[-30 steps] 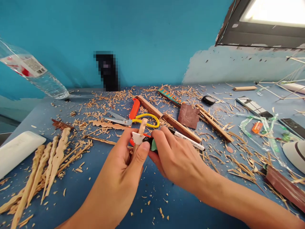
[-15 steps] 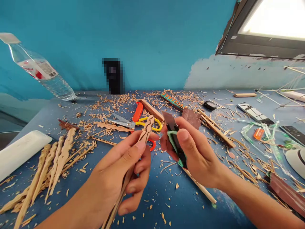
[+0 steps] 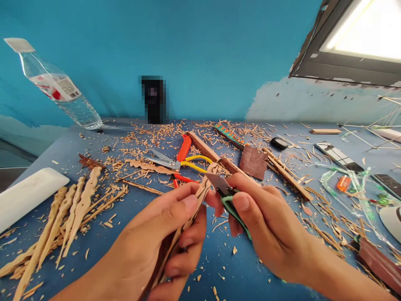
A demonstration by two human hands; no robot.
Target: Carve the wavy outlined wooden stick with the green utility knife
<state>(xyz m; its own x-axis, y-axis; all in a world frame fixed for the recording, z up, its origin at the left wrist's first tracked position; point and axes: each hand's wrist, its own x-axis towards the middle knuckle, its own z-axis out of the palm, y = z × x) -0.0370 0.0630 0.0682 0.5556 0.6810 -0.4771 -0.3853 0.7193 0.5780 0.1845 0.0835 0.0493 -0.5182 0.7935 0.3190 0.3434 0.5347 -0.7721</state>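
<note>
Stick [image 3: 202, 195] and knife [image 3: 229, 202] meet between the two hands, roughly midway and above the table [image 3: 109, 259]. The left hand [image 3: 166, 225] is closed around the stick, thumb laid along its upper face and fingers curled underneath, probably to keep it steady while leaving the tip free. The stick slants up and away out of that grip, its tip leaning toward the right hand [image 3: 269, 217], which is closed on the knife, thumb on the body. The blade [image 3: 218, 182] points left and overlaps the stick's edge near the tip; whether it bites in, I cannot tell. Wavy dark lines run along the stick, and its raised tilt seems meant to keep them in sight. Just beyond the hands lie scissors [image 3: 166, 162]; carved sticks [image 3: 84, 198] lie off to the left, apart from both hands, perhaps set there out of the way.
</note>
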